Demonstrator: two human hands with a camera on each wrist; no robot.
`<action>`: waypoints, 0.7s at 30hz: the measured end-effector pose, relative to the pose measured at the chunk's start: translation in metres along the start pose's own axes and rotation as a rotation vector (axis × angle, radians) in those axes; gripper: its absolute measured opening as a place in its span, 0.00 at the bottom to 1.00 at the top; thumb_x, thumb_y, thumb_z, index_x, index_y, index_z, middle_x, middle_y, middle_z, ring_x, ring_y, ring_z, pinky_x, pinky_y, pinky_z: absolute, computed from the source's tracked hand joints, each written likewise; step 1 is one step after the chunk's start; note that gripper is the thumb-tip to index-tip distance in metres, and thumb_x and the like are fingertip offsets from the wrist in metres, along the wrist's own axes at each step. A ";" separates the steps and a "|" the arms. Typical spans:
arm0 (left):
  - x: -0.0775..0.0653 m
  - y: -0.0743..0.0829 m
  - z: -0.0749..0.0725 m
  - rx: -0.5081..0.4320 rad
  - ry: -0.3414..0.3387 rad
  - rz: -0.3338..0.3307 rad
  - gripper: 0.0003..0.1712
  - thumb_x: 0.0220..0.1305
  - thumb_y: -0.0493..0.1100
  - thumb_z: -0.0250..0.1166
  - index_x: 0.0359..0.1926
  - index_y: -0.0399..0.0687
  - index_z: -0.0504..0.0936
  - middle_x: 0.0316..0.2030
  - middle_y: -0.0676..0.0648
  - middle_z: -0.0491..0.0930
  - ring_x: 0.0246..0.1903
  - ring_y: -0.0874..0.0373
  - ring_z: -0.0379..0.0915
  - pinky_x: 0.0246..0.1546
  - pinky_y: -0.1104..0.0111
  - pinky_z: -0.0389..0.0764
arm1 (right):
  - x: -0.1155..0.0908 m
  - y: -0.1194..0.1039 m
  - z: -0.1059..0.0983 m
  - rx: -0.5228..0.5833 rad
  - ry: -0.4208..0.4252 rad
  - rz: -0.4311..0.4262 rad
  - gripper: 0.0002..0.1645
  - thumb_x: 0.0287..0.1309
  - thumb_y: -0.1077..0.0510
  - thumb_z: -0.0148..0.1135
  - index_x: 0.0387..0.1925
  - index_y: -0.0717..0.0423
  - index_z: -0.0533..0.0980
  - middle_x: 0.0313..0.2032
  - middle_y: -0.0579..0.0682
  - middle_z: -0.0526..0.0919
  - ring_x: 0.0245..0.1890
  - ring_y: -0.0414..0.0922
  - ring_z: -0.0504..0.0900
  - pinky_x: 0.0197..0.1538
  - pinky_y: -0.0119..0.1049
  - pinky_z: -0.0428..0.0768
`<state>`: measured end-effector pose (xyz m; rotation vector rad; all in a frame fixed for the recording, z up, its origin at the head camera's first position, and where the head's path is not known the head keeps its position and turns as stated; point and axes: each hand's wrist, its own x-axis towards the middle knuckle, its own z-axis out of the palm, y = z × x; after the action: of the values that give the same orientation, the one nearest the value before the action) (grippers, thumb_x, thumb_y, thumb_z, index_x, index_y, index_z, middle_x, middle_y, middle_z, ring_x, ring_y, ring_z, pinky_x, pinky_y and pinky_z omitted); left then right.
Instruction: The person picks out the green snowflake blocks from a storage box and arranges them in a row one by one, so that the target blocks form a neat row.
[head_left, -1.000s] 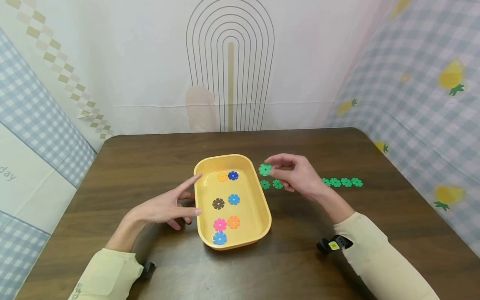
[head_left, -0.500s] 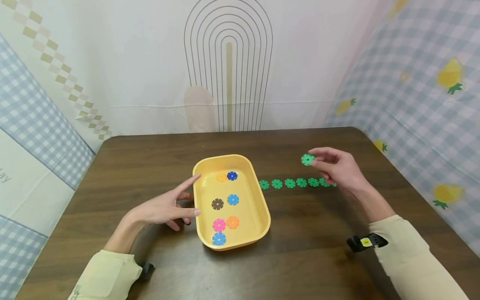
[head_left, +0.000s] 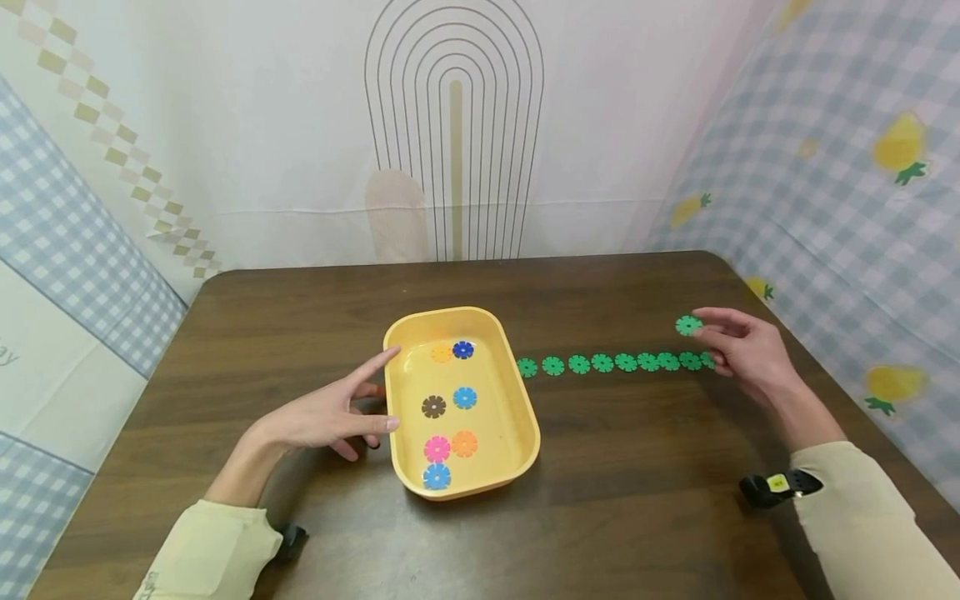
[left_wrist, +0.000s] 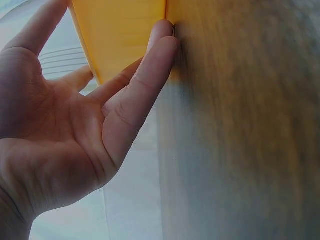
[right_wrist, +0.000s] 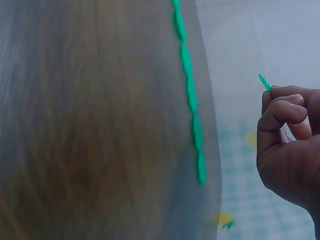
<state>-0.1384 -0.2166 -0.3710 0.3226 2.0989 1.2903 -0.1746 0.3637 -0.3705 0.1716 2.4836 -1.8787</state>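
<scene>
In the head view my right hand [head_left: 753,357] pinches a green notched plastic disc [head_left: 687,325] between thumb and fingertips, raised above the table. Below it runs a straight row of green discs [head_left: 602,363]; the hand hides part of its right end. The held disc [right_wrist: 264,82] appears edge-on in the right wrist view, apart from the row. My left hand [head_left: 318,417] rests against the left side of a yellow tray [head_left: 495,417], index finger and thumb touching its rim. Its fingers [left_wrist: 135,95] are extended along the tray's outer wall in the left wrist view.
Inside the tray lie several loose discs, among them a brown disc [head_left: 433,407], a pink disc [head_left: 437,449] and a dark blue disc [head_left: 462,350]. The brown wooden table [head_left: 600,517] has its back edge near a white curtain [head_left: 300,150].
My right hand has carried the green disc from beside the tray to the right, over the right end of the row. The left hand and tray have stayed in place.
</scene>
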 end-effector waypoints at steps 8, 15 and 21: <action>0.000 0.001 0.000 -0.002 0.000 -0.001 0.60 0.71 0.53 0.72 0.85 0.77 0.36 0.76 0.30 0.58 0.42 0.49 0.82 0.40 0.53 0.88 | -0.002 0.022 -0.023 0.005 0.062 0.092 0.18 0.72 0.57 0.68 0.59 0.46 0.77 0.29 0.36 0.84 0.23 0.35 0.74 0.23 0.31 0.74; -0.001 0.000 0.000 -0.002 -0.003 0.006 0.60 0.71 0.53 0.72 0.85 0.77 0.37 0.76 0.30 0.59 0.42 0.49 0.82 0.40 0.54 0.88 | -0.002 0.035 -0.037 -0.119 0.114 0.107 0.14 0.73 0.55 0.66 0.56 0.38 0.78 0.29 0.32 0.83 0.24 0.34 0.75 0.26 0.30 0.77; -0.001 -0.001 0.000 -0.004 0.011 -0.009 0.59 0.71 0.53 0.72 0.84 0.78 0.38 0.76 0.31 0.59 0.42 0.49 0.82 0.40 0.54 0.88 | -0.002 0.043 -0.043 -0.166 0.152 0.121 0.12 0.74 0.57 0.64 0.53 0.38 0.78 0.29 0.31 0.82 0.24 0.34 0.76 0.26 0.30 0.78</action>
<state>-0.1379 -0.2179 -0.3717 0.3049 2.1043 1.2929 -0.1659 0.4168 -0.3998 0.4655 2.6439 -1.6639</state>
